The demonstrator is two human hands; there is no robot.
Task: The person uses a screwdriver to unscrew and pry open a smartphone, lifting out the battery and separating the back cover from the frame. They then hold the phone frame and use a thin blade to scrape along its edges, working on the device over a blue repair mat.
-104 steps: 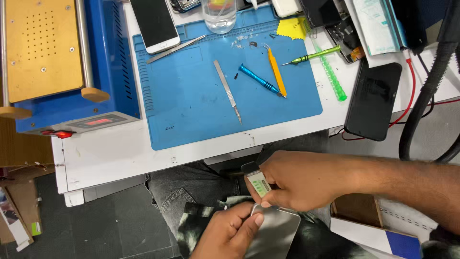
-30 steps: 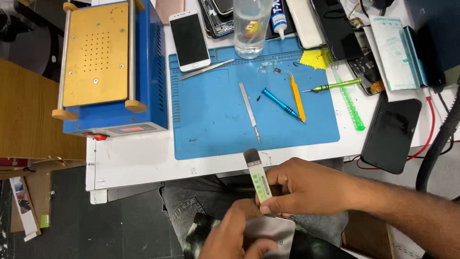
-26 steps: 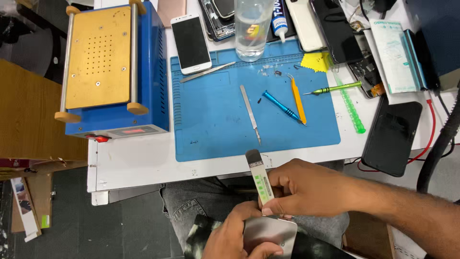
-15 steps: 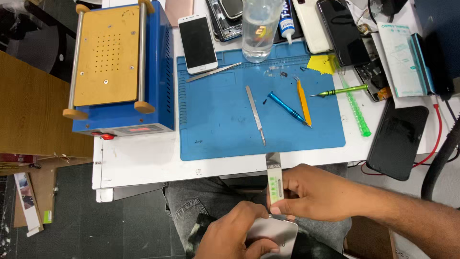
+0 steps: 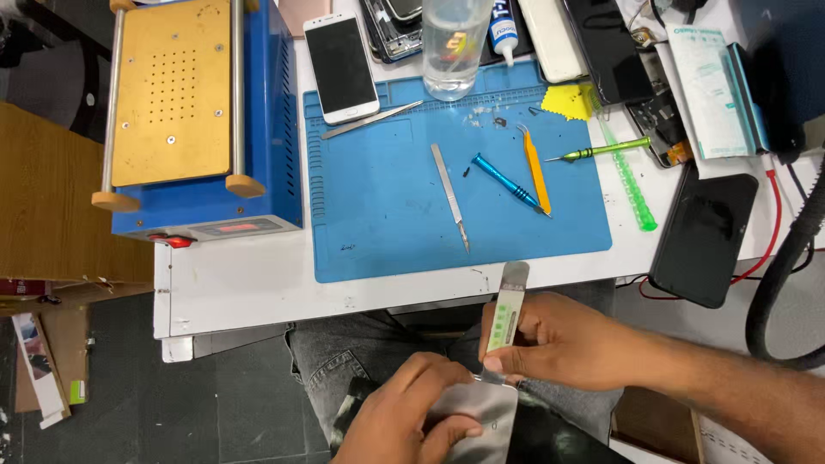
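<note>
My right hand (image 5: pixel 571 339) grips a flat metal pry blade with a green label (image 5: pixel 505 318), its lower end set against the top edge of a silvery phone back panel (image 5: pixel 475 412). My left hand (image 5: pixel 406 417) holds that panel flat over my lap, below the table's front edge. On the blue work mat (image 5: pixel 387 206) lie a metal scalpel (image 5: pixel 451 196), a blue screwdriver (image 5: pixel 510 183), an orange pry tool (image 5: pixel 536 170) and tweezers (image 5: pixel 371 120).
A blue heating machine with a yellow plate (image 5: pixel 180 112) stands at left. A white phone (image 5: pixel 342 67), a clear bottle (image 5: pixel 449 43), a green screwdriver (image 5: pixel 601 151) and a black phone (image 5: pixel 705 241) ring the mat. A black hose (image 5: pixel 786 275) curves at right.
The view has shifted so the table sits further right and lower. My right hand has turned the blade more upright and kept it at the panel's top edge; my left hand stays on the panel.
</note>
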